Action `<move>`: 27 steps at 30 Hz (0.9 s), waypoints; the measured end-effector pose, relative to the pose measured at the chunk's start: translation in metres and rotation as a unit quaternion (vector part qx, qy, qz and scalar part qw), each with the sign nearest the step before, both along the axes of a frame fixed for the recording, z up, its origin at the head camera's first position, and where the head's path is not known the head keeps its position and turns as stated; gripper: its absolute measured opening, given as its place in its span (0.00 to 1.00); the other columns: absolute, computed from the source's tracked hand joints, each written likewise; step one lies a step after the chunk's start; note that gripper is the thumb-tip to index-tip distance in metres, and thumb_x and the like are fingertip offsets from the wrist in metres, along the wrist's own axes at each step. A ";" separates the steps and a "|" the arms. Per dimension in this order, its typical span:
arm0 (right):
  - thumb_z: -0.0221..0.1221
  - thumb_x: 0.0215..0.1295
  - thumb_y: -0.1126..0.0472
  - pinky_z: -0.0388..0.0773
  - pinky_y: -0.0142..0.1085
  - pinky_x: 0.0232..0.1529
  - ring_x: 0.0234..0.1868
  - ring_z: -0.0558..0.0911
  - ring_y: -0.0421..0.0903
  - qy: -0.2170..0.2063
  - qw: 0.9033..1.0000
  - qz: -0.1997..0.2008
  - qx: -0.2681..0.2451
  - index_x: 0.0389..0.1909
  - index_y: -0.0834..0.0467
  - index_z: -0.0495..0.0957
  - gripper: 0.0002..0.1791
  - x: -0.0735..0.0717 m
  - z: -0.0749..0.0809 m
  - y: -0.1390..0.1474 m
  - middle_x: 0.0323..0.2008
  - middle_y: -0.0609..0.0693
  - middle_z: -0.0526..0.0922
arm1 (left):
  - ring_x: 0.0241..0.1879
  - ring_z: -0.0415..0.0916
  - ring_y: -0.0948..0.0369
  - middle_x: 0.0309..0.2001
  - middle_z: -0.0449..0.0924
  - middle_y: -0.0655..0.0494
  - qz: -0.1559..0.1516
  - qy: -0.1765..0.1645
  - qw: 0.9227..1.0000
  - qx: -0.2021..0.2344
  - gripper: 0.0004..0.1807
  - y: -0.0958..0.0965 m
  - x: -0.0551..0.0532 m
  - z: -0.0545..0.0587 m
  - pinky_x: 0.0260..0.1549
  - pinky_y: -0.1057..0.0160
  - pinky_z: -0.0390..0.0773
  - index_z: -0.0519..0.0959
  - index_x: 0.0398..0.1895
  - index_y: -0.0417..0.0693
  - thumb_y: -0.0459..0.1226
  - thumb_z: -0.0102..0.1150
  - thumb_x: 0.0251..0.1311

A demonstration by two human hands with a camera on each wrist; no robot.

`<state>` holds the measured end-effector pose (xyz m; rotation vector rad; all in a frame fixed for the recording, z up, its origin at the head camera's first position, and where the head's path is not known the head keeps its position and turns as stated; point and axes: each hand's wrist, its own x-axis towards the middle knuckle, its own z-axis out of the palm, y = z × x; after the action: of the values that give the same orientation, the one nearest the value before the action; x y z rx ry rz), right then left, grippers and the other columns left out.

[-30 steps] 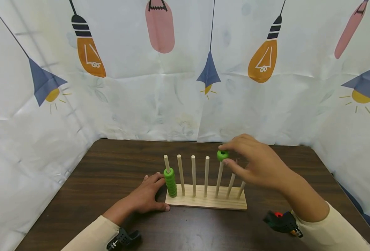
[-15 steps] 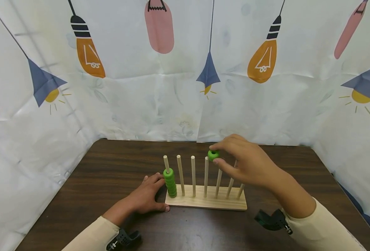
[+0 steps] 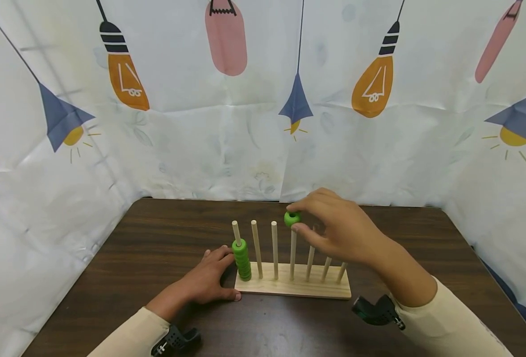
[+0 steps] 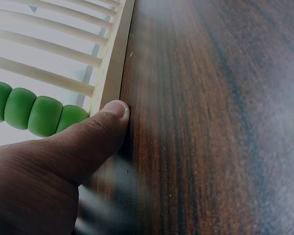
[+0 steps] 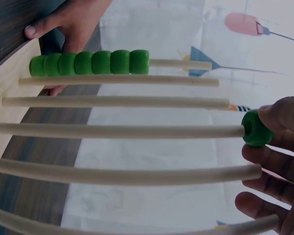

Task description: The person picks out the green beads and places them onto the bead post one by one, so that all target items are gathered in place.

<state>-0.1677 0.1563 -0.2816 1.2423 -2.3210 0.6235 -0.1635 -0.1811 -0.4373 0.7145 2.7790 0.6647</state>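
A wooden peg stand (image 3: 292, 288) with a row of upright pegs stands in front of me. Its leftmost peg carries a stack of green beads (image 3: 242, 262), with the peg's tip bare above them. My left hand (image 3: 204, 280) holds the stand's left end, the thumb (image 4: 115, 110) against the front edge and the fingers toward the back. Between thumb and fingers, my right hand (image 3: 341, 229) pinches a single green bead (image 5: 257, 128), its hole facing the tip of the fourth peg (image 5: 186, 130) from the left. The right hand's other fingers extend past the neighbouring peg tips.
The stand rests on a dark wood-grain table (image 3: 173, 223). Behind it hangs a white curtain (image 3: 187, 148) printed with lamps and bulbs. Bare pegs rise close together beneath the right hand. Dark bands circle both wrists, over pale sleeves (image 3: 450, 322).
My right hand has carried the green bead leftward along the peg tops, from the fifth peg to the fourth. The left hand and the stand have stayed in place.
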 end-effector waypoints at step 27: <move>0.63 0.73 0.49 0.81 0.38 0.37 0.53 0.79 0.40 -0.044 0.998 -0.028 0.039 0.59 0.49 0.82 0.18 0.000 0.002 -0.044 0.52 0.42 0.83 | 0.75 0.52 0.36 0.73 0.62 0.41 -0.007 0.004 1.000 0.005 0.48 -0.002 -0.001 -0.002 0.69 0.28 0.47 0.71 0.71 0.45 0.58 0.77 0.50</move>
<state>-0.1679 0.1125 -0.2797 1.2023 -2.4660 0.5845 -0.1646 -0.1827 -0.4389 0.7403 2.7776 0.6755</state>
